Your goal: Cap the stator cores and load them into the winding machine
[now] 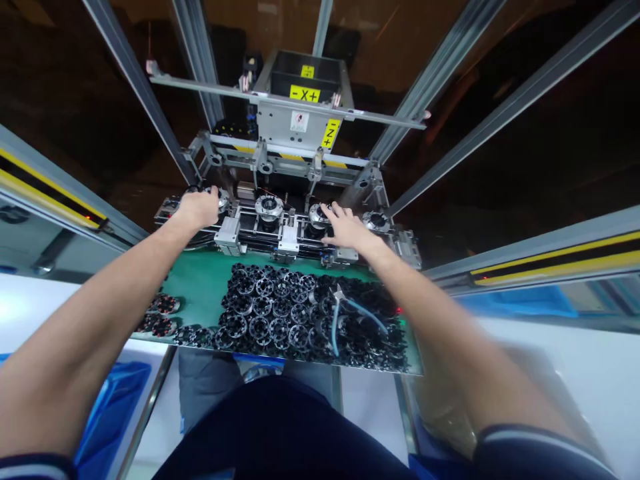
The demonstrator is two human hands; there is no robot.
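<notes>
Dark shirt [285, 427]; hands [198, 209] [346, 230] at fixtures [318, 215]; yellow X label [305, 94], Z label [330, 133].

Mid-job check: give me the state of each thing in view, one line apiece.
Left hand: fingers curled, at the left-end round fixture; grip unclear.
Right hand: fingers spread, at the third round fixture from the left.
Second round fixture from the left: no hand on it, dark centre showing.
Blue-handled pliers: handles spread, lying on the black ring parts.
Black ring parts: clustered on the green mat.
Left yellow-striped bar: small red light lit.
</notes>
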